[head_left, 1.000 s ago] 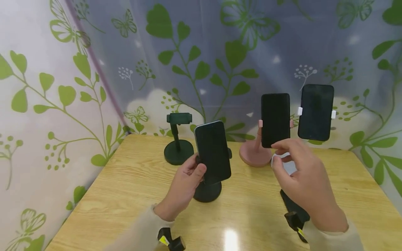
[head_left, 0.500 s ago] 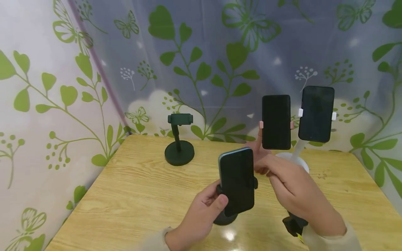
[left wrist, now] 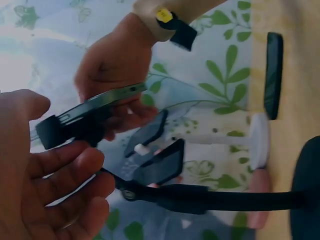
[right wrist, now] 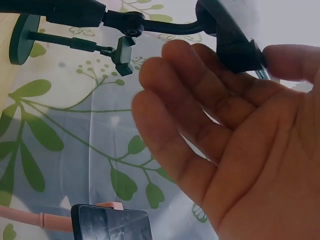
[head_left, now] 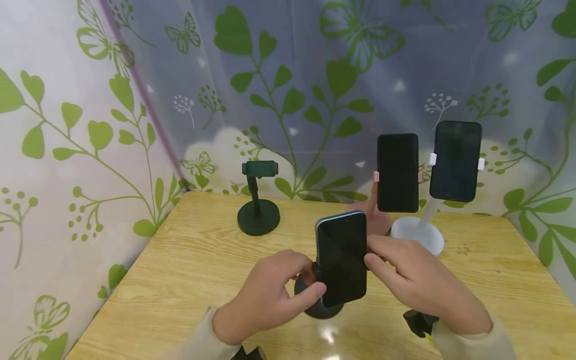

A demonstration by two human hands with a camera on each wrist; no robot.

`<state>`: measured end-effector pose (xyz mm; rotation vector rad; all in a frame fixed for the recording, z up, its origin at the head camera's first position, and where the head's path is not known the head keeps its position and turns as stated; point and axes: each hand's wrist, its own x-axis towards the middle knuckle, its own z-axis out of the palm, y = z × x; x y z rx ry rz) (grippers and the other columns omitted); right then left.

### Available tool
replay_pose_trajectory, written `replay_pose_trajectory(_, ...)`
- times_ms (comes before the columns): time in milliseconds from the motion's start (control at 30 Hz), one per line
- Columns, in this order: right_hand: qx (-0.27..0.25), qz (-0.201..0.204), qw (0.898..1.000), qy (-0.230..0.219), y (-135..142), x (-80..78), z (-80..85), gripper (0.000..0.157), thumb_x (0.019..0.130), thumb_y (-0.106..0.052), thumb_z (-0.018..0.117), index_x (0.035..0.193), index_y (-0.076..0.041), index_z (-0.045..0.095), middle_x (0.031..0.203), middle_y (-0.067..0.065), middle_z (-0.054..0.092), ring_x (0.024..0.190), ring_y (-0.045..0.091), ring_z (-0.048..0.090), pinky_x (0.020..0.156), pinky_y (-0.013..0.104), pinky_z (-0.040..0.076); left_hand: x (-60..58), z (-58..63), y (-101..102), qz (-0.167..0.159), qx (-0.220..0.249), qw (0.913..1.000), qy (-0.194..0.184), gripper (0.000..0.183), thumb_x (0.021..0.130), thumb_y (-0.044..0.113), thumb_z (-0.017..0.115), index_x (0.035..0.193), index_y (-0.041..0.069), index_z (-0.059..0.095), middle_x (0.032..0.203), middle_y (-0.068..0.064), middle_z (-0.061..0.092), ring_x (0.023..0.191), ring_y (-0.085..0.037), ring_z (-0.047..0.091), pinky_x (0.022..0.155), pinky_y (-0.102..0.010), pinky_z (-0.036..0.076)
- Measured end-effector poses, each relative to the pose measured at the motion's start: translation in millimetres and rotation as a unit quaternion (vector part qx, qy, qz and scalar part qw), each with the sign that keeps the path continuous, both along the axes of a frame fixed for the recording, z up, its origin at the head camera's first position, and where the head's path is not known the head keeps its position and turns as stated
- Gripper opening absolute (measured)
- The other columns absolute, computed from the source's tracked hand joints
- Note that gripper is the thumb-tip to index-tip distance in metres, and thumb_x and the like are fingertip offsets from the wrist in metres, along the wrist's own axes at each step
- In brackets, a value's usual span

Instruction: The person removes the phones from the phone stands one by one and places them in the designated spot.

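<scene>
A phone (head_left: pixel 343 260) stands upright in the clamp of a black phone stand (head_left: pixel 325 312), its dark screen toward the head camera. My left hand (head_left: pixel 274 290) is at the clamp's left side. In the left wrist view its relaxed fingers lie under the clamp (left wrist: pixel 50 132), and the thumb is lifted a little off it. On the opposite side my right hand (head_left: pixel 414 275) pinches the clamp's end between thumb and index finger. The other fingers (right wrist: pixel 165 120) of that hand extend loosely behind, near the stand's bent arm (right wrist: pixel 172 27).
Behind on the left stands an empty green phone stand (head_left: pixel 258 219). At the back right, a pink stand (head_left: pixel 379 224) and a white stand (head_left: pixel 429 240) each hold a dark phone. Another phone (left wrist: pixel 273 75) lies flat on the wooden table (head_left: pixel 189 280). A patterned curtain (head_left: pixel 292 75) hangs behind.
The phone on its black stand has shifted right and toward me. My right hand has come from near the pink stand to the clamp's right side. My left hand has loosened its grip.
</scene>
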<state>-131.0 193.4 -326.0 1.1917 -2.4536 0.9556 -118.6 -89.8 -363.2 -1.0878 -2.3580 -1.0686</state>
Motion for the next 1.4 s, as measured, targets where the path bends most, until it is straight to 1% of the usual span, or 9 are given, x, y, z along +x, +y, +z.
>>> replay_pose_trajectory(100,0.005,0.013,0.999,-0.044,3,-0.9,0.6,0.027,0.107,-0.003,0.051,0.107,-0.029,0.058,0.076,-0.019,0.041,0.069,-0.003,0.047,0.065,0.022,0.041,-6.3,13.3,1,-0.031,-0.053,0.9981,0.005,0.025,0.103,0.038,0.063,0.083,0.024,0.062,0.078,0.018,0.061,0.068,0.006,0.051,0.063,-0.012,0.044)
replay_pose_trajectory(233,0.01,0.015,0.997,-0.079,7,-1.1,1.5,0.03,0.108,-0.002,0.046,0.123,-0.026,0.058,0.078,-0.019,0.044,0.071,-0.001,0.05,0.066,0.024,0.042,-10.2,30.9,5,-0.064,-0.106,0.9915,-0.038,0.027,0.103,0.04,0.064,0.081,0.025,0.06,0.074,0.019,0.057,0.062,0.006,0.047,0.058,-0.012,0.041)
replay_pose_trajectory(400,0.014,-0.003,0.996,-0.084,11,1.1,4.3,0.029,0.108,-0.002,0.046,0.12,-0.026,0.059,0.078,-0.02,0.046,0.072,-0.001,0.052,0.066,0.024,0.043,-11.2,43.6,15,-0.086,-0.127,0.9853,-0.076,0.025,0.099,0.039,0.069,0.08,0.025,0.063,0.073,0.02,0.06,0.062,0.009,0.049,0.056,-0.012,0.041)
replay_pose_trajectory(700,0.04,-0.031,0.992,-0.117,9,10.5,4.4,0.023,0.111,-0.01,0.046,0.114,-0.03,0.056,0.077,-0.02,0.047,0.066,-0.002,0.048,0.062,0.023,0.041,-23.3,50.8,5,-0.113,-0.129,0.9792,-0.108,0.006,0.098,0.029,0.071,0.097,0.024,0.067,0.08,0.021,0.063,0.068,0.006,0.054,0.061,-0.017,0.045)
replay_pose_trajectory(967,0.1,-0.096,0.983,-0.124,6,17.2,8.4,0.026,0.113,-0.023,0.043,0.136,-0.032,0.053,0.072,-0.02,0.04,0.063,-0.003,0.044,0.065,0.025,0.038,-35.6,52.2,-1,-0.098,-0.149,0.9756,-0.128,0.008,0.104,0.028,0.063,0.099,0.022,0.064,0.087,0.017,0.065,0.069,-0.001,0.056,0.065,-0.022,0.049)
replay_pose_trajectory(1067,0.099,-0.106,0.982,-0.123,6,16.3,8.4,0.021,0.112,-0.024,0.045,0.128,-0.032,0.058,0.07,-0.02,0.039,0.061,-0.003,0.042,0.064,0.025,0.038,-37.4,51.3,-1,-0.09,-0.138,0.9779,-0.129,0.011,0.104,0.03,0.062,0.101,0.02,0.067,0.089,0.015,0.069,0.066,-0.001,0.057,0.064,-0.023,0.05)
replay_pose_trajectory(1167,0.086,-0.111,0.982,-0.126,6,13.7,6.7,0.018,0.112,-0.022,0.047,0.104,-0.029,0.062,0.067,-0.02,0.036,0.056,-0.002,0.036,0.059,0.025,0.036,-38.3,49.5,1,-0.087,-0.12,0.9795,-0.136,0.015,0.105,0.033,0.062,0.097,0.021,0.068,0.087,0.017,0.069,0.057,-0.001,0.052,0.059,-0.022,0.047)
replay_pose_trajectory(1267,0.075,-0.126,0.981,-0.124,5,11.9,4.9,0.03,0.111,-0.021,0.049,0.081,-0.026,0.052,0.064,-0.018,0.031,0.054,-0.001,0.03,0.055,0.025,0.034,-38.3,47.3,3,-0.089,-0.099,0.981,-0.141,0.018,0.104,0.034,0.063,0.09,0.023,0.067,0.082,0.019,0.067,0.05,-0.002,0.045,0.056,-0.022,0.044)
replay_pose_trajectory(1400,0.057,-0.138,0.979,-0.136,6,11.6,4.7,0.039,0.11,-0.02,0.05,0.072,-0.023,0.045,0.06,-0.016,0.03,0.051,0.001,0.028,0.052,0.025,0.033,-37.6,45.3,6,-0.104,-0.07,0.9783,-0.165,0.022,0.105,0.033,0.062,0.086,0.022,0.067,0.075,0.016,0.063,0.049,-0.003,0.04,0.055,-0.022,0.041)
